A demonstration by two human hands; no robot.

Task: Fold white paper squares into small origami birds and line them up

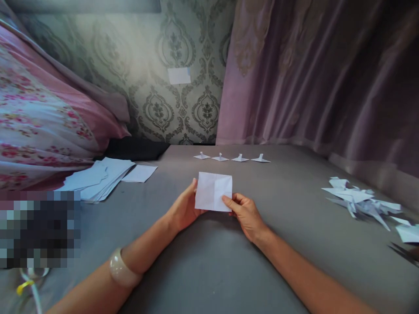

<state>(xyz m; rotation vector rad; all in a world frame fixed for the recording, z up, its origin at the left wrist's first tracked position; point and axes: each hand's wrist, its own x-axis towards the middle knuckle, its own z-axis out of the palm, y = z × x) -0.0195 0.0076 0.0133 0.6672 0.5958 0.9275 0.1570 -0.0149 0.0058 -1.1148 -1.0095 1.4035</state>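
Note:
A small square sheet of white paper (209,192) with a vertical crease down its middle is held up between my two hands. My left hand (186,205) grips its left edge, the thumb upright beside it and the other fingers hidden behind. On the lower right corner, the thumb of my right hand (245,213) presses the front while the fingers curl behind the sheet. Beyond the sheet, a row of several small folded paper figures (240,158) stands on the grey surface (196,270).
To the left lie a stack of white paper sheets (108,176) and a separate small pile (140,173), near a black cloth (137,149). Heaped folded paper pieces (363,198) are at the right, with dark scissors-like blades (404,253) at the edge. A white cable (34,290) lies lower left.

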